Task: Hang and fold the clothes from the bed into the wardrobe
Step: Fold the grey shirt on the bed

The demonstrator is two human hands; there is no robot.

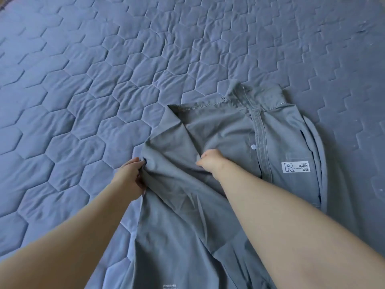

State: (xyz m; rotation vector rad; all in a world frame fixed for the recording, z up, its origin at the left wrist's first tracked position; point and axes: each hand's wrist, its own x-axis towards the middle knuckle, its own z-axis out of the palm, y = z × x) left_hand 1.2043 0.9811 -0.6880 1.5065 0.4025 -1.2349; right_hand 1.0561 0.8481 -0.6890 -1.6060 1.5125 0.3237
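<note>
Head view. Bed (87, 84): covered in a blue-grey quilted spread stitched in a hexagon pattern, filling nearly the whole frame.

Shirt (225, 130): grey, button-front, lying front-up on the bed at centre right, collar (245, 94) pointing away from the person, hem running off the lower edge of the frame. Placket (260, 140) runs down the middle with one white button (253, 146) showing. White label (295, 166) with a large letter R and small print sits on the chest panel to the right of the placket. The shirt's right-hand side is folded in under itself; the left-hand side is bunched and rumpled. Small white print shows near the lower edge of the fabric.

Left hand (130, 180): at the shirt's left edge, fingers curled and pinching a gathered fold of the grey cloth.

Right hand (210, 161): over the middle of the shirt, just left of the placket, fingers closed into the fabric and gripping a bunch of it; fingertips are hidden in the cloth.

Both forearms are bare and reach in from the lower corners.
</note>
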